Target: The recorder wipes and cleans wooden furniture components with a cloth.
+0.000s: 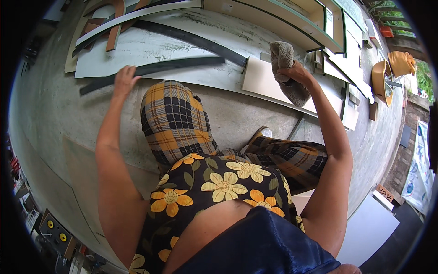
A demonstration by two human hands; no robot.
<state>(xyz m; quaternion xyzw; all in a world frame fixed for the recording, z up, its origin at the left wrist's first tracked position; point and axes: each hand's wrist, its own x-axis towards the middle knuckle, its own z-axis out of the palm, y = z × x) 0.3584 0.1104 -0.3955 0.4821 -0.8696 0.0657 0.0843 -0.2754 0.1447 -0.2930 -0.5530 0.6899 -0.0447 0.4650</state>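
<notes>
My left hand (124,82) lies across a long dark strip (169,67), fingers over its far edge and thumb to one side. The strip slants over the near edge of a large white board (109,61) at the upper left. Bunched in my right hand (294,73) is a fuzzy grey cloth (282,54). That hand is closed around the middle of the cloth, so both ends stick out. The cloth is over a pale cream panel (258,77). A second dark strip (196,40) lies on the board, beyond the first.
A cream frame with dark edges (269,23) stands at the far side. Brown curved pieces (114,27) are at the far left. On the right are a yellow tub (381,82) and an orange cloth bundle (401,63). My bent knee (173,114) is close to the board.
</notes>
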